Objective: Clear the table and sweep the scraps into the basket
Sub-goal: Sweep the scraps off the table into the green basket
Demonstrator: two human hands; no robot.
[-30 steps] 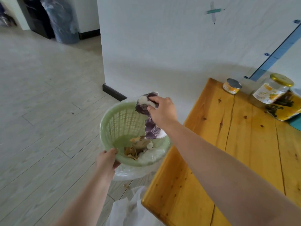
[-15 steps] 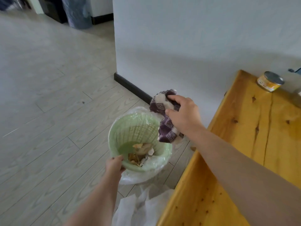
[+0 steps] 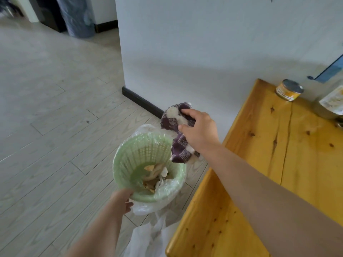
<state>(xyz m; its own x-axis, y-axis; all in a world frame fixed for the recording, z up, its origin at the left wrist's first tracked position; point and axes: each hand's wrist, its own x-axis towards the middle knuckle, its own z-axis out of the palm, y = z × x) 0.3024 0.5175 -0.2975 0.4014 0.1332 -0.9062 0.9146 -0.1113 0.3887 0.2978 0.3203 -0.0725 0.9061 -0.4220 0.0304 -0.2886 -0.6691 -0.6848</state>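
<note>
basket (image 3: 128, 158) lower now, rim in fingers (image 3: 128, 204)

- basket (image 3: 130, 160): pale green plastic, moulded lattice wall, matt.
- liner bag (image 3: 172, 186): thin clear plastic film, crinkled, glossy over the rim.
- cloth (image 3: 178, 147): woven fabric, purple-and-white check, coarse, limp.
- scraps (image 3: 154, 175): tan and white, dull; material unclear.
- table (image 3: 259, 164): yellow wood planks, glossy varnish, knots, dark cracks.
- can (image 3: 289, 89), far right: metal top, soft sheen; printed label.
- jar (image 3: 328, 104): clear glass, blurred.
- floor (image 3: 55, 127): pale wood-grain planks, matt.
- wall (image 3: 204, 43): white, smooth, matt.
</note>
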